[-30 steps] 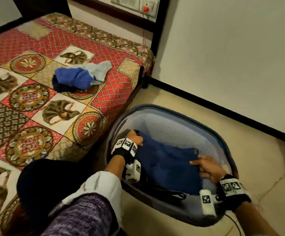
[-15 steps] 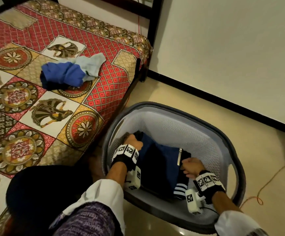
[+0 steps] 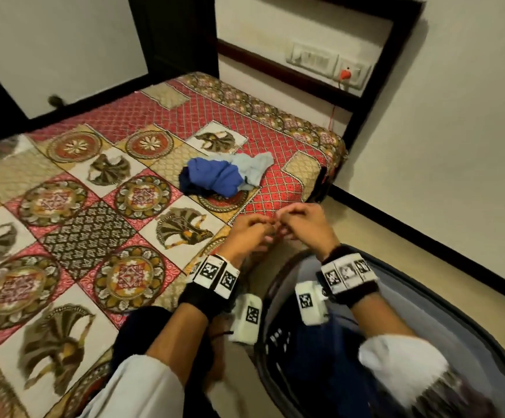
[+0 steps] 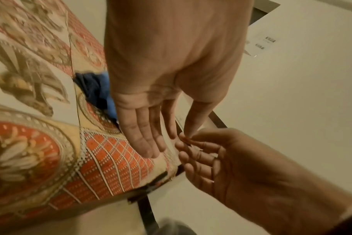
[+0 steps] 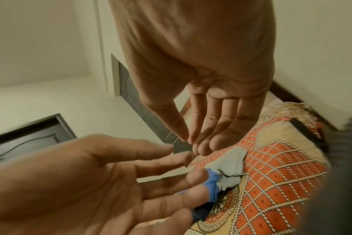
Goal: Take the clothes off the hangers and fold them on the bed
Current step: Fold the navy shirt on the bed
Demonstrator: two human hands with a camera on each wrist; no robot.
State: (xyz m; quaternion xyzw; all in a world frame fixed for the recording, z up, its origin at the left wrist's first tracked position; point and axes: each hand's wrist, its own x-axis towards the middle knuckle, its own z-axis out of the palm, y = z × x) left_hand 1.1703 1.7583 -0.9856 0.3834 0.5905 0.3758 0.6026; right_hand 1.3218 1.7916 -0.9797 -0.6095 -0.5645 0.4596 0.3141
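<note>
Head view: left hand [image 3: 249, 233] and right hand [image 3: 304, 223] are raised together over the bed [image 3: 100, 212] corner, fingertips meeting. Both look curled in, pinching at something tiny and reddish between them; too blurred to say what. Clothes [image 3: 227, 173], a blue and pale-blue crumpled pile, lie on the bed beyond the hands, apart from them. Basket [image 3: 444, 300] sits on the floor beside the bed, under the right forearm, with dark blue fabric [image 3: 314, 351] inside. Wrist bands with markers on both wrists. Switch panel [image 3: 329, 63] on the far wall.

Left wrist view: left hand [image 4: 171, 76] has fingers mostly straight and relaxed, thumb tip down against the right hand's fingertips. Right hand [image 4: 241, 167] comes in from lower right, fingers loosely bent. A thin reddish sliver sits where the thumb and fingertips meet; I can't tell which grip holds it. Blue clothes [image 4: 98, 89] peek out behind the left hand on the bed [image 4: 103, 160].

Right wrist view: right hand [image 5: 207, 79] has thumb and fingertips drawn together to a point, nothing clearly seen in the grip. Left hand [image 5: 86, 179] is below it, fingers spread and loose, holding no garment. Clothes [image 5: 225, 171] are on the bed [image 5: 281, 182] behind the fingers, not touched.

Neither hand has hold of any clothing.
</note>
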